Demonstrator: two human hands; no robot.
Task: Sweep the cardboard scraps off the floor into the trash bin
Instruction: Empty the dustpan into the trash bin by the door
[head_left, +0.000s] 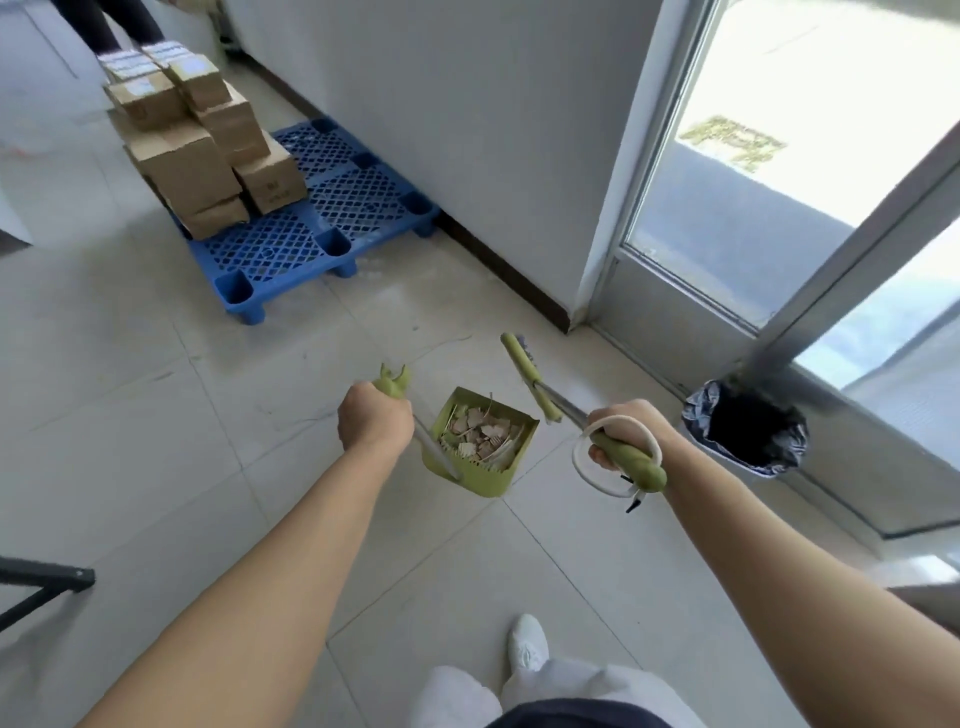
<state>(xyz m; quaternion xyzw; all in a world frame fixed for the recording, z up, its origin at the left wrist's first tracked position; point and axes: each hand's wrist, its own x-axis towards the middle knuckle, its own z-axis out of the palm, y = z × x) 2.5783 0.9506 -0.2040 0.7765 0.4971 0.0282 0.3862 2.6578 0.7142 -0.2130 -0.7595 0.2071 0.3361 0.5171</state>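
My left hand grips the green handle of an upright dustpan, held just above the tiled floor. Several brown cardboard scraps lie inside the pan. My right hand holds the green grip of a broom, whose metal shaft runs up and left to a green head with a dark brush. A white cord loop hangs around that grip. The trash bin, lined with a dark bag and open at the top, stands on the floor to the right of my right hand, against the glass door frame.
A blue plastic pallet with stacked cardboard boxes sits at the back left by the white wall. A glass door fills the right side. A black stand leg juts in at the lower left. My white shoe is below.
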